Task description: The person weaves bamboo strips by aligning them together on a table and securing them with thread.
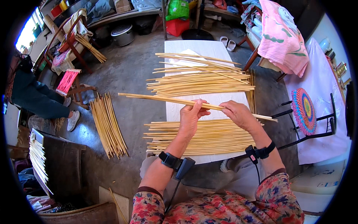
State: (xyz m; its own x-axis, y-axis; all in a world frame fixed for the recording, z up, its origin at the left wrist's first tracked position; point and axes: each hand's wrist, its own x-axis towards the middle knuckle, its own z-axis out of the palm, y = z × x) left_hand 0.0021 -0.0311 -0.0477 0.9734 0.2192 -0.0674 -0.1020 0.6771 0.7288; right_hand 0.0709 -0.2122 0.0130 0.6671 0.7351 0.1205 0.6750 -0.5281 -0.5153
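A couple of long, thin tan wooden sticks (156,97) lie crosswise above the white table (173,110). My left hand (192,116) is closed round them near their middle, thumb on top. Farther right along the same sticks, my right hand (238,115) pinches them with its fingers; their paler ends stick out past it. Beyond the hands, a loose pile of sticks (201,83) covers the table's far half, a few lying askew on top. A flatter, more even row of sticks (205,140) lies close to me, under my forearms.
On the floor at left lies a bundle of sticks (108,125), near a standing person's leg (41,89) and a small pink-topped stool (68,82). A round woven-seat stool (304,112) stands at right. Behind it, a pink cloth (281,41) drapes a chair.
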